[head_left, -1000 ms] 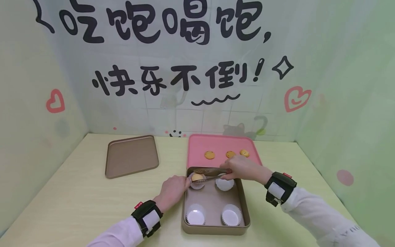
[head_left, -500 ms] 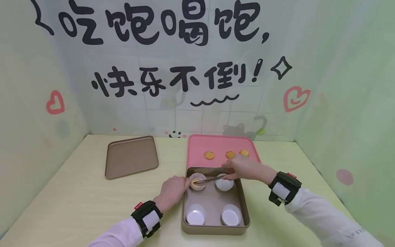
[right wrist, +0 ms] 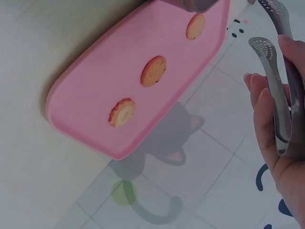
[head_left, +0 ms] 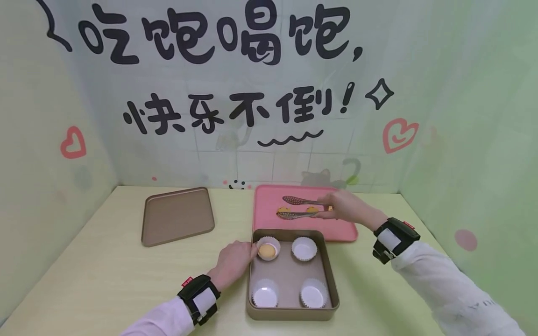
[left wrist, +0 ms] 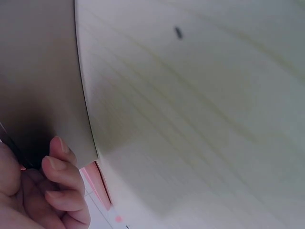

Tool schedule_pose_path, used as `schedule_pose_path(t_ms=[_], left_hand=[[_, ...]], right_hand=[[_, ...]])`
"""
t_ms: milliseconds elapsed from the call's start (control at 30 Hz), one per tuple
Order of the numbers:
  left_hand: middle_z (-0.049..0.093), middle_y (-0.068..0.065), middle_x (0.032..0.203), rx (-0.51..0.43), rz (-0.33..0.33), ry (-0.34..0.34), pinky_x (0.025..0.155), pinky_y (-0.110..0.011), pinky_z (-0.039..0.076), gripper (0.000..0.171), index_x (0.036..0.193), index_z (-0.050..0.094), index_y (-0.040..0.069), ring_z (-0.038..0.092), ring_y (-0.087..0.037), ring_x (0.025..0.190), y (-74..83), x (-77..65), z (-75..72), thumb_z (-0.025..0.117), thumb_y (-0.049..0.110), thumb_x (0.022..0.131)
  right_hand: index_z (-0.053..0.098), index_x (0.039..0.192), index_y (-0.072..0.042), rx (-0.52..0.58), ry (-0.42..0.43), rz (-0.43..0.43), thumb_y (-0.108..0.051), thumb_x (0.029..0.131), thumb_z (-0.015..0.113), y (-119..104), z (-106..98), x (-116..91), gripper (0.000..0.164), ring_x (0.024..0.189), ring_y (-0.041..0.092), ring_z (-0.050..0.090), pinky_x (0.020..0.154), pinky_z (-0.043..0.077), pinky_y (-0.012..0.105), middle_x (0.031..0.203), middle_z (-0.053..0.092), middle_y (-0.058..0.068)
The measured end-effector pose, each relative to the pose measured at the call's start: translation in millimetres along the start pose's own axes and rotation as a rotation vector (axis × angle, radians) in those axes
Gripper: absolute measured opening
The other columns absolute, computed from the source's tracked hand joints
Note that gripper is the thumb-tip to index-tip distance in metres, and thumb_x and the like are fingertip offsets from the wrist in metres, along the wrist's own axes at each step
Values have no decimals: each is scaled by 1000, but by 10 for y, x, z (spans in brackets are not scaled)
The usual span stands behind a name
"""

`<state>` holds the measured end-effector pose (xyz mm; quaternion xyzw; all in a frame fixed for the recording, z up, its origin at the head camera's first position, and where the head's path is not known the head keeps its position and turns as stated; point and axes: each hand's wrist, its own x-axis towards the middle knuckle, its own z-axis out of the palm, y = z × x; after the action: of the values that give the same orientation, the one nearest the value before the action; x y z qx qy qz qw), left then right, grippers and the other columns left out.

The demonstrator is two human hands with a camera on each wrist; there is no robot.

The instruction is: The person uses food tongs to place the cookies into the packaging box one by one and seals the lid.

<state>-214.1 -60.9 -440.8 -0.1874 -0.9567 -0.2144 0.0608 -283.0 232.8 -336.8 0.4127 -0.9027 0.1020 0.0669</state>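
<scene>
My left hand (head_left: pixel 236 262) grips the left rim of a deep brown baking tin (head_left: pixel 294 313), fingertips (left wrist: pixel 58 163) on its outer wall, beside the back-left paper cup. That white fluted cup (head_left: pixel 272 240) holds a round cookie (head_left: pixel 266 251). Three more white paper cups stand in the tin: back right (head_left: pixel 304 249), front left (head_left: pixel 265 295) and front right (head_left: pixel 313 295). My right hand (head_left: pixel 346 206) holds metal tongs (head_left: pixel 296 215) with perforated tips. The tongs are spread, nothing between their tips, over the pink tray (head_left: pixel 269 196). Two speckled cookies (right wrist: pixel 153 71) and a scalloped one (right wrist: pixel 122 112) lie on that tray.
A flat brown tray (head_left: pixel 178 217) lies on the light wooden table (head_left: pixel 105 270), left of the pink tray. A printed backdrop (head_left: pixel 235 163) rises behind the table. Pale green side panels (head_left: pixel 470 177) flank the work area.
The tongs let go of the cookie, leaving it in the back-left cup. My right hand lifted them out of the tin and back over the pink tray. My left hand stayed at the rim.
</scene>
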Motion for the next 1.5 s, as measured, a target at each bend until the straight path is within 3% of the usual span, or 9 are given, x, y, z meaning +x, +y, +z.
schedule_pose_path(t_ms=[200,400,733,1000,1500], left_hand=[[33,2,51,15,21,12,40,-29,32,40,54,40,12,36,-13,48,17,-25,39,43,23,93],[32,2,50,18,20,16,40,-28,31,41,54,40,12,35,-13,47,28,-32,64,42,23,93],[28,4,51,10,35,10,40,-26,27,41,54,39,12,33,-12,47,37,-25,52,41,22,94],[33,3,50,21,30,28,40,-27,30,41,54,41,12,35,-12,48,32,-20,21,41,23,93],[27,4,52,-2,11,13,41,-25,26,40,54,39,13,33,-12,48,6,-12,2,42,22,93]], right_hand=[[55,65,-18,75,-81,116,-32,77,68,147,148,55,23,41,6,48,40,38,20,55,53,-7],[60,67,-13,114,-164,231,-27,77,69,239,281,135,19,39,6,44,40,39,23,55,53,-5],[62,66,-11,70,-228,366,-27,77,69,296,397,223,21,37,7,44,40,35,22,52,52,-6],[64,69,-10,59,-232,365,-28,78,68,294,438,292,20,37,6,45,39,35,22,61,61,6],[63,64,-11,47,-193,299,-23,78,68,291,488,343,19,35,5,45,39,36,22,59,61,5]])
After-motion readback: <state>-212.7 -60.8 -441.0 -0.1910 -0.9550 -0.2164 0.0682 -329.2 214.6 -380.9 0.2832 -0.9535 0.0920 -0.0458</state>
